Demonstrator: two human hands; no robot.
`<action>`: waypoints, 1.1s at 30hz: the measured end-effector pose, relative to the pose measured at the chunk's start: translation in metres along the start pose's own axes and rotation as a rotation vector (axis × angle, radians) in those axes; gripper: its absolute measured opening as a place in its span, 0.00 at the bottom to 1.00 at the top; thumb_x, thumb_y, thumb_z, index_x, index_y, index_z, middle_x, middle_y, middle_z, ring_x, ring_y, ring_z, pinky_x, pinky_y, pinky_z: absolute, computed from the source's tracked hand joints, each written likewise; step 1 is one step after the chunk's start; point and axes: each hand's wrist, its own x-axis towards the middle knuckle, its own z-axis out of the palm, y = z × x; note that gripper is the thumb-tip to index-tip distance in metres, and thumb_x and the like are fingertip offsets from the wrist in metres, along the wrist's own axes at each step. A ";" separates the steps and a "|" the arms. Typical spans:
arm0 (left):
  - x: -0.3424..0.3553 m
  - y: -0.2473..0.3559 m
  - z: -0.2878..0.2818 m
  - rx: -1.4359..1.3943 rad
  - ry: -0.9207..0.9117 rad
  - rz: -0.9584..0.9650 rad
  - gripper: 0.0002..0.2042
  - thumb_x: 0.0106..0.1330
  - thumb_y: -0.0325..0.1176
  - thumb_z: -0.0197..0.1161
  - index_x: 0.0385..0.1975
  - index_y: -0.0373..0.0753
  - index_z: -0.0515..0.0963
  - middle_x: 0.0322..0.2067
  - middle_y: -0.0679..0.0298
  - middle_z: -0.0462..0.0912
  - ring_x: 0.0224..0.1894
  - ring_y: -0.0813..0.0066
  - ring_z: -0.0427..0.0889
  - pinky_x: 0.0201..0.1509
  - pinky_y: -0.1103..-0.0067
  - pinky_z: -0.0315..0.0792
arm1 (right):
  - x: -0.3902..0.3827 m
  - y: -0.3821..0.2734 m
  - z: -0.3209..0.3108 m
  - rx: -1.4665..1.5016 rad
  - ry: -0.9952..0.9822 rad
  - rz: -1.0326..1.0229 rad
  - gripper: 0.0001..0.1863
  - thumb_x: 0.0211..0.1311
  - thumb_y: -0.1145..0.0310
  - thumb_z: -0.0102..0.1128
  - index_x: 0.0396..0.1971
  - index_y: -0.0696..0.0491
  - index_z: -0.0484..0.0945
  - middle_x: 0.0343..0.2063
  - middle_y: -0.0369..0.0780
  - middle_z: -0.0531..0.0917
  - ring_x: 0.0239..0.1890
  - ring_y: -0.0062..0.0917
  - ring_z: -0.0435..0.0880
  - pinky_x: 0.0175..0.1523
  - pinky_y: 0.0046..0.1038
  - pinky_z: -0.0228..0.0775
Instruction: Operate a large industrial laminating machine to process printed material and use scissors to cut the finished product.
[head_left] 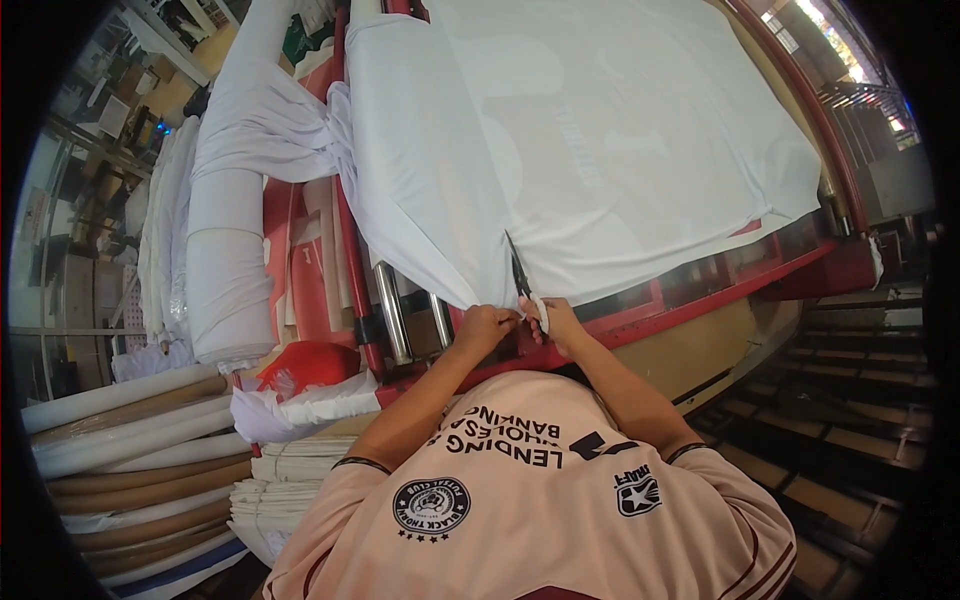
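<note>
A white fabric sheet (640, 180) lies spread over a red metal frame, its near edge drawn toward me. My left hand (485, 328) is closed on the near edge of this fabric, pinching it close to the scissors. My right hand (560, 325) grips the scissors (518, 268) by their pale handles. Their dark blades point away from me and reach into the fabric, beside a fold. How far the blades are parted I cannot tell. Both hands are close together at the frame's front side.
The red frame (690, 292) has metal rollers (393, 312) at its left. A large white fabric roll (230, 260) stands left of it, with bunched cloth (270, 125) draped across. Several long rolls (140, 470) are stacked at lower left, near folded cloth (290, 475). A red plastic bag (312, 367) lies near the frame.
</note>
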 end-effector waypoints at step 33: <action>0.061 -0.007 -0.031 -0.281 -0.487 -0.071 0.46 0.56 0.31 0.73 0.74 0.39 0.53 0.27 0.58 0.87 0.29 0.63 0.86 0.40 0.72 0.77 | 0.157 -0.133 0.015 -0.114 0.036 0.003 0.30 0.56 0.35 0.66 0.20 0.50 0.72 0.12 0.33 0.71 0.12 0.20 0.70 0.19 0.24 0.61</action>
